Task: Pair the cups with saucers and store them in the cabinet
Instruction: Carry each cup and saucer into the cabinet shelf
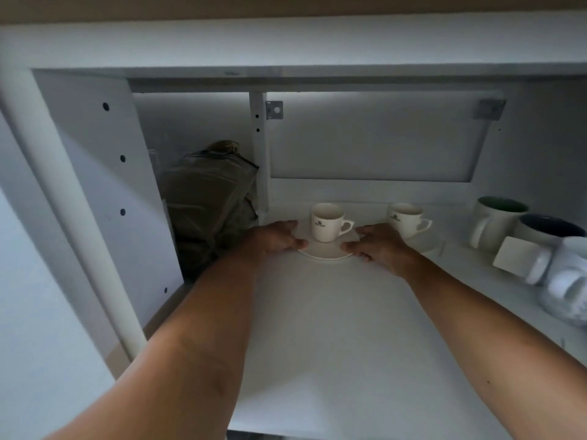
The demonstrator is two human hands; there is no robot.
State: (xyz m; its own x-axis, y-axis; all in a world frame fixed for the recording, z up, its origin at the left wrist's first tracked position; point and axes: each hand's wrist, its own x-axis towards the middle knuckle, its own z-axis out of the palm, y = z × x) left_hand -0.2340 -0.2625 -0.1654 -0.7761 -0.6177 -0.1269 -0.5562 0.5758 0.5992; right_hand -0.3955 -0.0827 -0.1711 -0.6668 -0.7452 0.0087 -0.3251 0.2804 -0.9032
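On the cabinet shelf (333, 328), a saucer (324, 253) with a cup (327, 222) on it is gripped at both edges by the left hand (279, 238) and the right hand (379, 246). A second cup (405, 217) and second saucer (428, 246) are partly hidden behind the right hand. A dark bag (206, 201) is seen at the left, three mugs (495, 220) at the right.
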